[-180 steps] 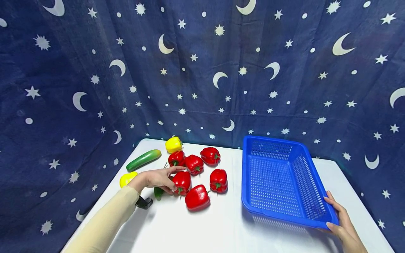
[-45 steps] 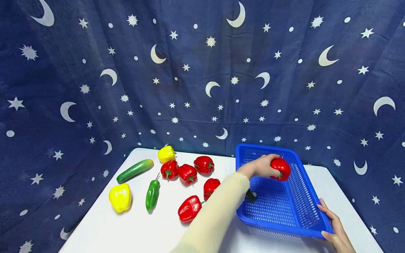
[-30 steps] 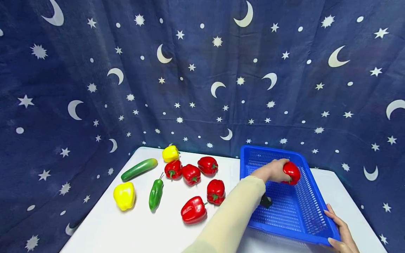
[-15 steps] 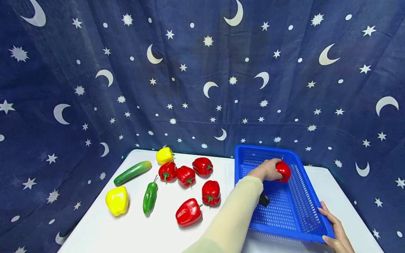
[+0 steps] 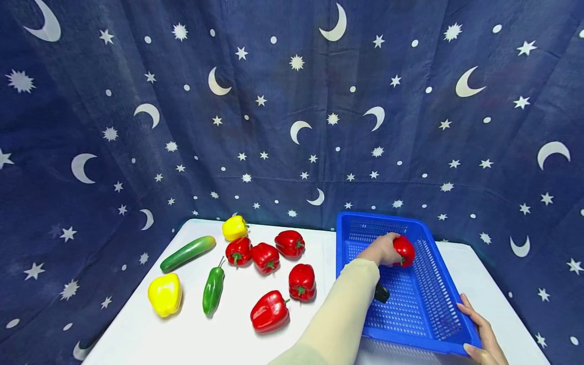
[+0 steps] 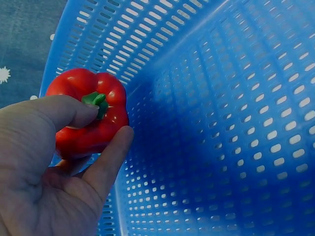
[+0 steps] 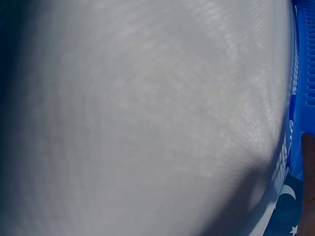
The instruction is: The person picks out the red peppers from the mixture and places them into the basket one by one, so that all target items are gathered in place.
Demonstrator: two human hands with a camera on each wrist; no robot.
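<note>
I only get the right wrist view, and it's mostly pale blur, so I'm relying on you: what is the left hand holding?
Observer: In the head view, the left hand holds a red bell pepper.
Operator: Got it. I just catch a finger at my right edge; what is it part of?
Observer: The right hand, which grips the blue basket at its near right corner.
Operator: Anything green lying out?
Observer: Yes, a slim green pepper lies on the white table, just right of a yellow bell pepper in the head view.
</note>
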